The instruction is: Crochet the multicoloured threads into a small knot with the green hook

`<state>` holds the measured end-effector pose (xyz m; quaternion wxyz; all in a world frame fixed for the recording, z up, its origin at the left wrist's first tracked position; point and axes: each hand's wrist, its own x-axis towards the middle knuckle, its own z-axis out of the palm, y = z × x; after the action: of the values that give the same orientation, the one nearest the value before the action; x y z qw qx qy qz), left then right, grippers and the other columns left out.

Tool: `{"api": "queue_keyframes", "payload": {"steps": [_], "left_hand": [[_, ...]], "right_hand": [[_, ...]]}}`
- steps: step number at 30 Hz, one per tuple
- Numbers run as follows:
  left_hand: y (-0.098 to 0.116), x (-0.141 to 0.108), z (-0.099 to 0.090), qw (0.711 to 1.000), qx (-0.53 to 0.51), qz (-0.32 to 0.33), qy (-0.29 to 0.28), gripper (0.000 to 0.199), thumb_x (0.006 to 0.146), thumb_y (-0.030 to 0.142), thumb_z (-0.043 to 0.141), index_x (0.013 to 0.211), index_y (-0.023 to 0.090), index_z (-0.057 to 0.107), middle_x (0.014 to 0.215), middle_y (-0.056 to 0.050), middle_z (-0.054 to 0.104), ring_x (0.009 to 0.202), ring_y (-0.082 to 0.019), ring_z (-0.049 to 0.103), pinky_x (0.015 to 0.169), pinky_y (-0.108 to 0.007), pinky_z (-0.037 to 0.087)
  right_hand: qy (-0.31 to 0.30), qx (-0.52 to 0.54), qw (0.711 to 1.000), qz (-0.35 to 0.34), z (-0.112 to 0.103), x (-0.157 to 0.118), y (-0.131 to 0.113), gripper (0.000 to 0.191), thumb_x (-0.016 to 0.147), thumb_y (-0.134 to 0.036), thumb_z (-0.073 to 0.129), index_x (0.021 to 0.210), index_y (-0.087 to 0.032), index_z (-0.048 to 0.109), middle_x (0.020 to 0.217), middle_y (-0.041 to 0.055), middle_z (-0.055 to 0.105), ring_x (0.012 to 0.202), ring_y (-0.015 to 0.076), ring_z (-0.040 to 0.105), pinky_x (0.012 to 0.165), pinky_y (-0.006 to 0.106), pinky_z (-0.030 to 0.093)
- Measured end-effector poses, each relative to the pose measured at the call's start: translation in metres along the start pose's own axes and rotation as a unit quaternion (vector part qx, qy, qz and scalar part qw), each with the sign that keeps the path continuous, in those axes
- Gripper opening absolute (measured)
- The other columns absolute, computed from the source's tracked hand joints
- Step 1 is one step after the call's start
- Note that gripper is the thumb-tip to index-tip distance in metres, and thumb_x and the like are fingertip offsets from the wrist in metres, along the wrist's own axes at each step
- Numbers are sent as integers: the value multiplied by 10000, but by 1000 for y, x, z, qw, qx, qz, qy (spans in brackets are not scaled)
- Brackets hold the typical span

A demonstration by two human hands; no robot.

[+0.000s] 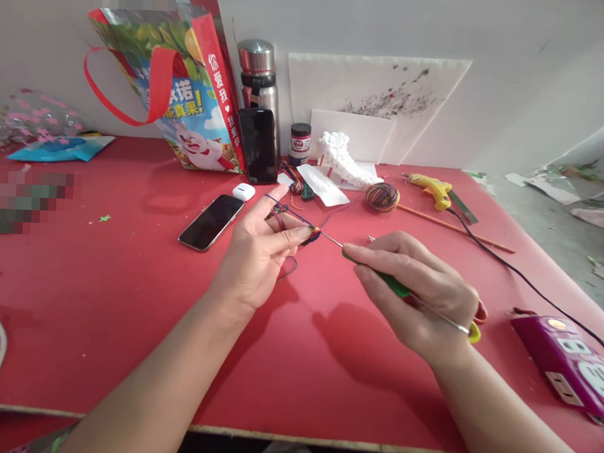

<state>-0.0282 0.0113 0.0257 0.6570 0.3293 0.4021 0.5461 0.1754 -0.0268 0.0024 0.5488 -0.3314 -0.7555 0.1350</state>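
My left hand (261,251) pinches a small dark multicoloured crochet piece (311,236) between thumb and fingers, with dark yarn (295,213) stretched over the raised index finger. My right hand (419,292) is closed round the green handle of a crochet hook (392,282); its thin metal shaft points left and its tip meets the crochet piece. Scissors (473,331) with red and yellow-green handles also sit within the right hand, partly hidden by it. Beyond the hands lies a multicoloured yarn ball (382,196) on the red table (142,326).
Behind the left hand are a phone (212,222), a white earbud case (244,192), an upright black phone (258,146), a flask (258,57) and a gift bag (202,102). To the right are a yellow glue gun (431,189), its black cord and a purple pouch (564,358).
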Motion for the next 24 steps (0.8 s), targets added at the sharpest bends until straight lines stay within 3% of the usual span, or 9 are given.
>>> {"api": "queue_keyframes", "payload": {"steps": [4, 10, 18, 24], "left_hand": [[0, 3, 2, 995, -55, -74, 28, 883, 717, 1, 859, 1545, 111, 572, 724, 37, 664, 591, -73, 539, 550, -188, 410], [-4, 2, 0, 1000, -16, -18, 7, 913, 723, 58, 918, 1563, 191, 584, 747, 49, 670, 561, -72, 502, 502, -216, 323], [0, -1, 3, 1000, 4, -20, 6, 874, 711, 87, 958, 1512, 209, 630, 771, 37, 711, 705, -109, 634, 555, -220, 365], [-3, -1, 2, 1000, -5, -7, -6, 787, 720, 101, 941, 1450, 214, 667, 811, 36, 717, 703, -100, 625, 556, -225, 370]], "right_hand": [[-18, -80, 993, -85, 0, -2, 2, 456, 950, 13, 667, 1294, -254, 802, 879, 45, 705, 698, 147, 676, 611, 284, 573], [-10, -85, 993, -77, 0, -2, 2, 451, 950, 1, 677, 1296, -262, 797, 856, 36, 697, 677, 151, 674, 603, 284, 580], [0, -83, 993, -81, 0, -3, 0, 477, 927, 29, 699, 1300, -252, 794, 877, 36, 690, 690, 143, 666, 603, 278, 570], [0, -79, 992, -96, 1, -2, 1, 530, 919, 46, 693, 1339, -269, 773, 891, 35, 684, 703, 147, 672, 619, 288, 579]]}}
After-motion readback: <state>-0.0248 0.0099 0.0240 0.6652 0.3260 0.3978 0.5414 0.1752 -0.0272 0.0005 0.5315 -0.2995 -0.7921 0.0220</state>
